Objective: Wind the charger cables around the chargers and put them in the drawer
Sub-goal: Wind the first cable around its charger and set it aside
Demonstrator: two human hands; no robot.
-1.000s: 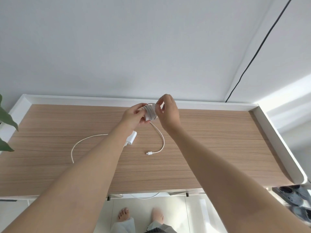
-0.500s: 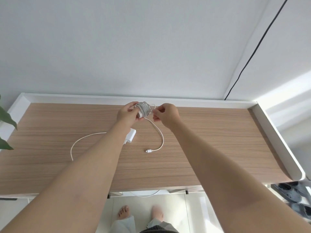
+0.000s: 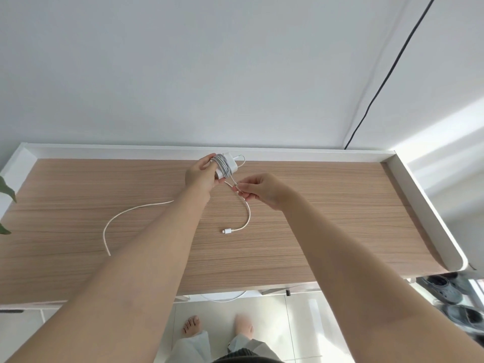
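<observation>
My left hand [image 3: 200, 174] holds a white charger [image 3: 227, 166] above the back of the wooden desk [image 3: 327, 218], with several turns of its cable around it. My right hand [image 3: 258, 188] pinches the loose end of that cable just below the charger. A second white cable [image 3: 243, 221] runs from beneath my right hand to a plug [image 3: 226, 231] lying on the desk. Another white cable [image 3: 125, 214] curves across the desk on the left; my left forearm hides the charger it leads to. No drawer is visible.
A raised white rim [image 3: 429, 213] borders the desk at the back and sides. A black wire [image 3: 387, 66] runs down the wall at the right. Plant leaves [image 3: 6, 189] show at the left edge. Shoes [image 3: 447, 294] lie on the floor at the right, my bare feet [image 3: 192, 323] below the desk.
My right hand has come off the charger and moved down and right, drawing out the cable's loose end. My left hand still holds the wound charger, turned so its white body shows.
</observation>
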